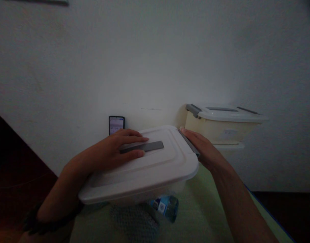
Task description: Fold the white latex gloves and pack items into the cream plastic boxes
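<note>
A storage box with a white lid (106, 184) is in front of me, tilted slightly, with a grey handle (152, 146) set into the top. My left hand (124, 145) lies flat over that lid, its fingers stretched out beside the handle. At the right end is a grey latch (189, 143), and my right hand (198, 141) grips the box there. Some of the right fingers are hidden behind the box's edge. Below the box's near side lie a plastic bottle (167, 206) with a blue label and a grey knitted cloth (134, 221), both partly covered.
Behind on the right, a second lidded box (221, 130) with grey latches stands against the pale wall (155, 60). A phone (116, 125) showing a timer leans upright at the back. Everything rests on a green tabletop (203, 209).
</note>
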Motion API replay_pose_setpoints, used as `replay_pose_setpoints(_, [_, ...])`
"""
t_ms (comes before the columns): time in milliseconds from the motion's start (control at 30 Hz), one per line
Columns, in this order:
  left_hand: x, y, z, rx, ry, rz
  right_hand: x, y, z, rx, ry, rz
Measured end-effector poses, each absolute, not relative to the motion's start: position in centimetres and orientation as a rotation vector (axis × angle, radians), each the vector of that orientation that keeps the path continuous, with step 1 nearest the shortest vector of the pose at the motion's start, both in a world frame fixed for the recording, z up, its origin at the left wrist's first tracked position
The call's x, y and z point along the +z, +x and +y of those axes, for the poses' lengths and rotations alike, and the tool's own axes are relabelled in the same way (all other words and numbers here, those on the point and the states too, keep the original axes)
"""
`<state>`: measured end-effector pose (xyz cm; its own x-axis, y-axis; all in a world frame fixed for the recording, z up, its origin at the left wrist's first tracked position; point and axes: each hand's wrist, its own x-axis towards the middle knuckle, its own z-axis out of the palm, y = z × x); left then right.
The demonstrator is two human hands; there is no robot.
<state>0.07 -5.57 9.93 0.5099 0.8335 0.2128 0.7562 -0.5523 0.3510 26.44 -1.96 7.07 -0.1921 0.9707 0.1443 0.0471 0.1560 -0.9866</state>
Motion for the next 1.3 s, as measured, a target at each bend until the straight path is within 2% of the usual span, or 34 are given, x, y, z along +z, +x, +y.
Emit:
replay_pose_setpoints(233, [9.86, 0.06, -5.45, 0.544, 2.542, 1.353, 7.11, 26.64, -2.01, 1.133, -1.086, -1.51])
replay_pose_setpoints(467, [9.97, 0.06, -5.68, 0.557, 2.532, 1.351, 6.49, 26.98, -1.52, 1.355, -1.008, -1.393])
replay_pose_setpoints(733, [9.79, 0.08, -5.26, 0.546, 2.533, 1.317, 7.28, 26.31, -1.55, 1.453, -0.984, -1.363])
replay_pose_setpoints(1300, [9.73, 0.01, -5.18, 0.54, 2.536, 1.32, 6.78, 26.55, -1.24, 1.482, -0.963, -1.368])
